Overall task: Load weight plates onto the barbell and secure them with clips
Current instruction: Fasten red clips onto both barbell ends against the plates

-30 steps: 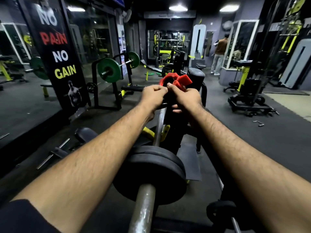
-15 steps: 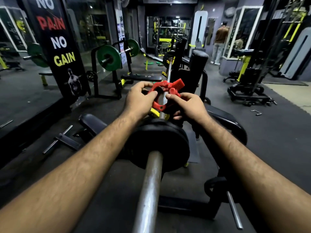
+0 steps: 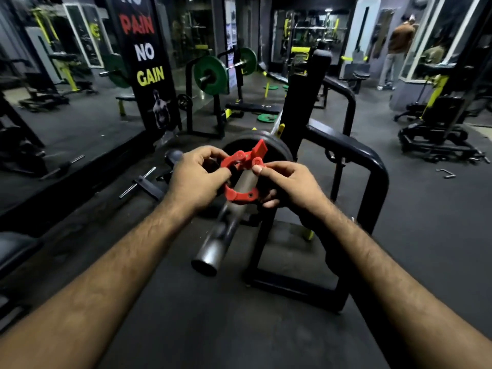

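We have the red clip (image 3: 243,174) ringed around the barbell sleeve (image 3: 226,222), both hands closed on it: our left hand (image 3: 198,179) pinches the near-left arc of the ring, and our right hand (image 3: 287,186) pinches the hinge side, thumb pressed just under the raised lever (image 3: 259,149). The lever stands up and away from the ring, so we judge the clip is unlatched and free to slide.

The black weight plates (image 3: 266,145) sit just beyond our fingers, farther up the bar. To do this step well, we should keep the ring square to the sleeve, push it forward until it touches the face of the outer plate, then fold the lever down with the right thumb while the left hand steadies the ring.

Behind our wrists the sleeve runs bare to its open end (image 3: 205,265), so there is free room to draw back. To the right of our right hand the black rack frame (image 3: 372,166) curves close; that elbow has less room. Left of our left hand the floor lies open.
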